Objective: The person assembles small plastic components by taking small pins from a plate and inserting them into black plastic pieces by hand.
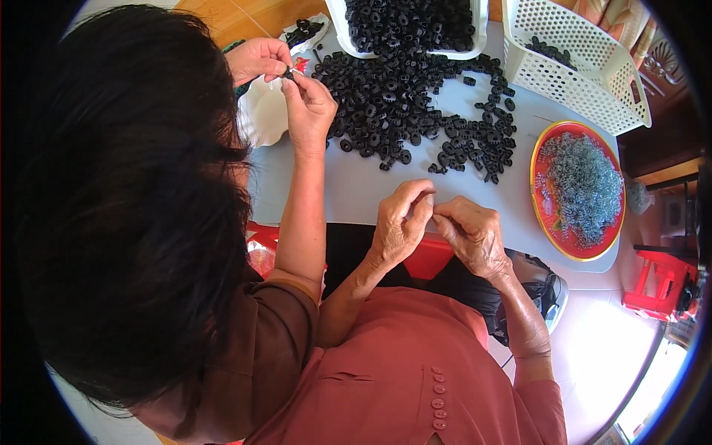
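Close together over the table's near edge, my left hand (403, 225) and my right hand (475, 236) are both closed in a pinch, thumbs against bent fingers. Whatever lies between the fingertips is hidden or too small to name. Just beyond them spreads a big heap of small black ring-shaped plastic parts (378, 104), some scattered singly toward me. To the right of my right hand stands a red round tray with a yellow rim (540, 215), holding a pile of small clear bluish pieces (582, 189).
At my left a co-worker's two hands (311, 111) hold a small black part above a white scalloped dish (259, 111). A white tub (482, 30) of black parts and a white perforated basket (578, 81) stand at the back. A red stool (656, 285) is at right.
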`<action>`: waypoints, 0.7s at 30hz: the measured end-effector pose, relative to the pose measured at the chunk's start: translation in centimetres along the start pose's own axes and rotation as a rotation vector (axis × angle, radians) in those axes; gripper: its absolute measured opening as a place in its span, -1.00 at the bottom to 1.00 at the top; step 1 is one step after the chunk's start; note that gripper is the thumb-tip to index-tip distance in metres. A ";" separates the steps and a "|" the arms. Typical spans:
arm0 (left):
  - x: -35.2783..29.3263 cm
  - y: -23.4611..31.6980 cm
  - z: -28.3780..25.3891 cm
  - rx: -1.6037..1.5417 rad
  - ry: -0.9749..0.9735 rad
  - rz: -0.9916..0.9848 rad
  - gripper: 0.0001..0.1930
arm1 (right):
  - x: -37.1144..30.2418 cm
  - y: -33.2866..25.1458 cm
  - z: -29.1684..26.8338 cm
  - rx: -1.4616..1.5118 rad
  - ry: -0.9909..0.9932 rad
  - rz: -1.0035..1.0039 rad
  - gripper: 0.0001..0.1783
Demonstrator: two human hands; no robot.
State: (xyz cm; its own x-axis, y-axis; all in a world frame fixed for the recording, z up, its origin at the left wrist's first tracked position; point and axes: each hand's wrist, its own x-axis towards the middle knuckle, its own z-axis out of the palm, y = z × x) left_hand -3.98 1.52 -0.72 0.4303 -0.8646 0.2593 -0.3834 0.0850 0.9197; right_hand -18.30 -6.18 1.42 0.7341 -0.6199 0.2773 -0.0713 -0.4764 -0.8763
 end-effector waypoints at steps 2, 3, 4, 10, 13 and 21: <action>0.0 0.1 0.0 0.009 0.001 -0.002 -0.87 | 0.0 -0.1 0.0 -0.002 -0.003 0.007 -0.86; 0.0 0.1 0.0 0.010 0.001 -0.002 -0.87 | 0.0 -0.1 0.0 -0.001 -0.003 0.007 -0.86; 0.0 0.1 0.0 0.004 -0.002 -0.004 -0.87 | 0.0 0.0 0.0 -0.005 -0.002 0.003 -0.86; 0.0 0.2 0.0 -0.004 -0.010 -0.013 -0.88 | 0.0 0.1 0.1 -0.008 0.008 -0.002 -0.86; -0.1 0.2 0.1 -0.015 -0.008 -0.018 -0.88 | -0.1 0.1 0.0 -0.007 0.001 0.006 -0.86; 0.0 0.3 0.1 0.006 -0.007 -0.003 -0.88 | -0.1 0.2 0.1 0.002 -0.003 0.011 -0.86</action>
State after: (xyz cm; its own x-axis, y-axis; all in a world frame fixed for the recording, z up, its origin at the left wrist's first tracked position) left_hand -4.15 1.53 -0.49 0.4256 -0.8684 0.2544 -0.3871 0.0794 0.9186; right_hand -18.31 -6.15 1.19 0.7352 -0.6234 0.2661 -0.0785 -0.4682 -0.8801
